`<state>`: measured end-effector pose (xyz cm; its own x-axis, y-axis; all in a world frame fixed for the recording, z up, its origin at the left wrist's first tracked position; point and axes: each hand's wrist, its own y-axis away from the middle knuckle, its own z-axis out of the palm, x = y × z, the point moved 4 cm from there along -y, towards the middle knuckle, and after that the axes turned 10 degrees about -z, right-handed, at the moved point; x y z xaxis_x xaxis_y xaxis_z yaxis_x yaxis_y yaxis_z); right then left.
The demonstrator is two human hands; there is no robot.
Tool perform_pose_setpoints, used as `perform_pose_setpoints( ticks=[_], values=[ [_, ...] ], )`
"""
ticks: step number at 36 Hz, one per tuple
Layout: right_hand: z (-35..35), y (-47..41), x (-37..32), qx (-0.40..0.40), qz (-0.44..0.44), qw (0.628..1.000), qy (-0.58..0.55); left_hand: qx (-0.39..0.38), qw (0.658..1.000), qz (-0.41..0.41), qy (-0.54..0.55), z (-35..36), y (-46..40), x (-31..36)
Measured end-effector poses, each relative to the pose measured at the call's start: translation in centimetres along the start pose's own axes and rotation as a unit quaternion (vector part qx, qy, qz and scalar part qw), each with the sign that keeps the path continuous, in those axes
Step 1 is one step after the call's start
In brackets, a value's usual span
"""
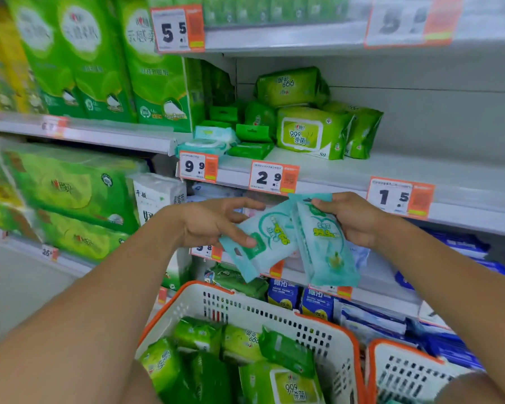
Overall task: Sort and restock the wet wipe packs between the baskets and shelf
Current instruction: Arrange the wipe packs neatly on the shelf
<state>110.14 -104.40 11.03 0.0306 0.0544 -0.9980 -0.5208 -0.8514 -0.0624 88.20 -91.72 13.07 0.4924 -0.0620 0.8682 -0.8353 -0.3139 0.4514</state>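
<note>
Step in hand, as judged: two pale teal packs are being compared or passed between the hands ahead of shelving. To do it well, the person should read each label against the price tags, keep each pack with its own kind, and lay it flat with the face forward.

Left hand (216,221): fingers closed on the left teal pack (263,240), thumb on its near lower corner. The pack tilts, its lower end pointing down toward the basket.

Right hand (352,218): closed around the upper end of the right teal pack (322,246), which hangs down from the grip. The two packs overlap or touch at the middle; which one cannot be told.

Both packs sit in the air between the hands, above the left basket (245,309), which holds green packs (239,345). The middle shelf (347,170) lies beyond and above, carrying similar teal packs (204,145) at its left end. A second basket (405,363) stands right.
</note>
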Motion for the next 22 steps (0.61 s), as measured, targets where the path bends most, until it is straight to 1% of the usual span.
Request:
perform_pose_setpoints(
  ticks=[2, 5, 8, 10, 12, 15, 18, 22],
  values=[
    [0.0, -0.1, -0.2, 0.000, 0.000, 1.000, 0.019, 0.029, 0.999, -0.011, -0.017, -0.1, -0.4, -0.5],
    [0.1, 0.3, -0.7, -0.003, -0.003, 0.999, 0.044, 0.073, 0.997, -0.003, 0.000, -0.8, -0.8, -0.8],
    [-0.4, 0.6, -1.6, -0.001, -0.004, 0.997, 0.078, 0.153, 0.983, 0.030, 0.095, -2.4, -1.1, -0.8],
    [-0.8, 0.8, -2.2, -0.005, -0.009, 0.995, 0.103, 0.179, 0.970, 0.055, 0.156, -3.0, -1.2, -0.6],
    [-0.7, 1.0, -2.6, -0.023, -0.013, 0.991, 0.130, 0.183, 0.966, 0.066, 0.172, -2.8, -1.2, -0.4],
    [-0.4, 1.5, -2.8, -0.047, -0.013, 0.987, 0.150, 0.188, 0.973, 0.056, 0.125, -2.0, -1.6, -0.2],
    [-0.2, 1.9, -3.0, -0.078, -0.001, 0.988, 0.135, 0.179, 0.977, 0.056, 0.102, -1.0, -2.1, 0.2],
    [-0.7, 2.3, -3.5, -0.107, 0.020, 0.988, 0.113, 0.169, 0.976, 0.055, 0.124, 0.7, -2.6, 1.2]
  ],
)
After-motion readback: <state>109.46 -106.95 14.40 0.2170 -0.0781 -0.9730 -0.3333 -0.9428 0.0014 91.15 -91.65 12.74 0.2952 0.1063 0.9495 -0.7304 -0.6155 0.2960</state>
